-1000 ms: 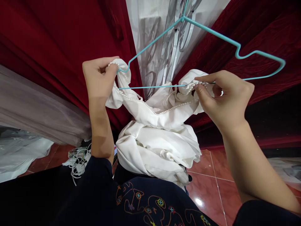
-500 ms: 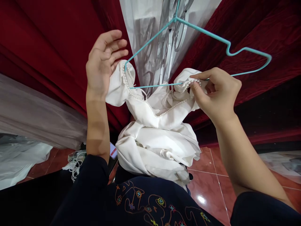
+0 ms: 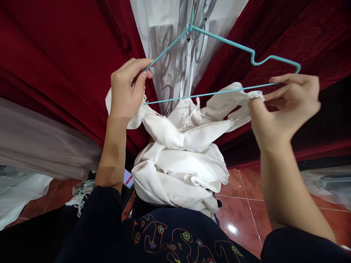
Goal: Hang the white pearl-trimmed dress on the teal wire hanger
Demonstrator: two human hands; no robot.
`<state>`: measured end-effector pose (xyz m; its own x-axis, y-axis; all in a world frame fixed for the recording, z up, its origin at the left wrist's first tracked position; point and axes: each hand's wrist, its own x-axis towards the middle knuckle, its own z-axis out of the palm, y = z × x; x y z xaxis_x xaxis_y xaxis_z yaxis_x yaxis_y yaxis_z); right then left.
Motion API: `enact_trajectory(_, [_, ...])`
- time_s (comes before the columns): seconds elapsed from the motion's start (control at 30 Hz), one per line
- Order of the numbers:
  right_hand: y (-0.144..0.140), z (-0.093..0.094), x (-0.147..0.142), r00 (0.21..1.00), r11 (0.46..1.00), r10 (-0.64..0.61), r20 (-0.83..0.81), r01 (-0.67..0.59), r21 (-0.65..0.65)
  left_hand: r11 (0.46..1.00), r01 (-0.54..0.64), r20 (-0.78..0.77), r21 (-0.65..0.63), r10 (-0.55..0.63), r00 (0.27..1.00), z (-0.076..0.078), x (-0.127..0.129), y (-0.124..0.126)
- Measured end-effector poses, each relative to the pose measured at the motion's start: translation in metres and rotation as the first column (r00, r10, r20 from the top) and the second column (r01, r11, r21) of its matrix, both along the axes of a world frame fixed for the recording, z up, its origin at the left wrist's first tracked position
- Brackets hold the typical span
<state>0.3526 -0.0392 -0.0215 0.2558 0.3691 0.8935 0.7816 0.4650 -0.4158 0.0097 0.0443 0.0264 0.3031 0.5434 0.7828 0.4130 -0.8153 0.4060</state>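
Observation:
A white dress [image 3: 170, 135] with a string of pearl beads along its neckline lies bunched on my lap. The teal hanger [image 3: 222, 38] is above it, its left end inside the left sleeve and its bottom bar crossing over the neckline. My left hand [image 3: 131, 86] is closed around the hanger's left arm, with the left puff sleeve behind and below the wrist. At the right, my right hand [image 3: 287, 106] pinches the beaded edge of the right sleeve and pulls it out sideways. Its fingers lie by the hanger's right end, which is outside that sleeve.
Dark red curtains [image 3: 68, 47] hang on both sides, with a white metal frame [image 3: 189, 58] between them. A phone [image 3: 128, 179] and a bundle of white cord [image 3: 80, 201] lie at the lower left. Red floor tiles [image 3: 238, 208] show at the right.
My left hand has gone from open beside the sleeve to gripping the hanger's left arm. My right hand has drawn the right sleeve's beaded edge outward to the right. The hanger has shifted left.

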Motion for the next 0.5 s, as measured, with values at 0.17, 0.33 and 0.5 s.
enact_trajectory(0.17, [-0.007,0.017,0.016,0.997,0.997,-0.077,0.003,0.077,-0.009,0.996,0.044,-0.068,0.082,-0.039,0.997,0.006,-0.006,0.004])
enact_trajectory(0.33, [-0.008,0.022,0.021,0.992,0.985,-0.118,-0.049,0.110,-0.131,0.998,0.010,0.015,-0.059,-0.010,1.000,0.013,-0.011,0.000])
enact_trajectory(0.5, [0.006,0.035,0.045,0.922,0.872,-0.346,-0.172,0.249,-0.422,0.995,0.017,-0.022,-0.094,-0.019,1.000,0.020,-0.014,-0.001])
